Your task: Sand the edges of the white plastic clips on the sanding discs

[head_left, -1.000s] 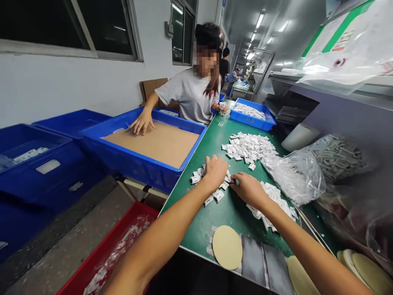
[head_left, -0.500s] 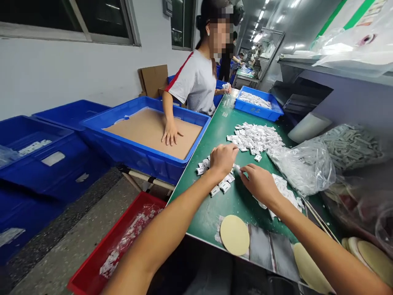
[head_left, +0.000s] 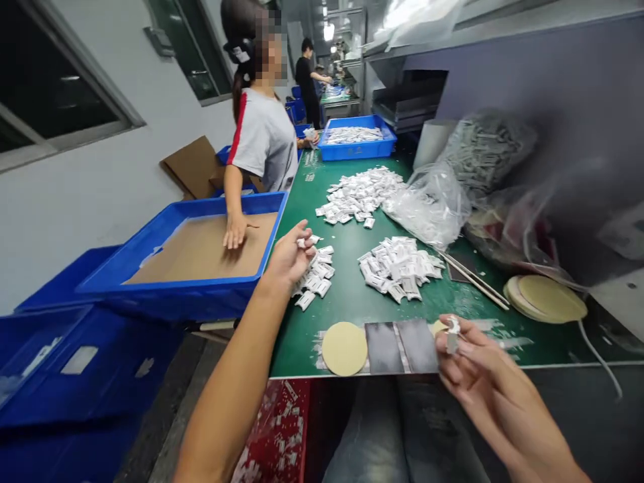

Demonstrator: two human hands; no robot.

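My right hand point(head_left: 480, 369) is closed in a pinch on a small white plastic piece point(head_left: 453, 335) with a curved notch, held up near the table's front edge. Over the small left pile of white plastic pieces point(head_left: 316, 278), my left hand point(head_left: 290, 258) is turned partly palm up, its fingers curled round a white piece point(head_left: 308, 241). Between my hands lies a middle pile of like pieces point(head_left: 397, 265). A round yellow disc point(head_left: 345, 349) and two dark grey abrasive-looking strips point(head_left: 386, 347) lie along the front edge. Another yellow disc is mostly hidden behind my right fingers.
A larger white heap point(head_left: 359, 191) and a blue tray of parts point(head_left: 357, 137) stand farther back. Clear plastic bags point(head_left: 433, 208) line the right side. At left, a co-worker's hand point(head_left: 236, 230) rests on cardboard in a blue bin point(head_left: 176, 285). A red bin point(head_left: 276, 429) sits below.
My right hand has moved from the piles toward the front edge, now with a white piece raised in its fingers. My left hand has turned palm up. The view has swung right.
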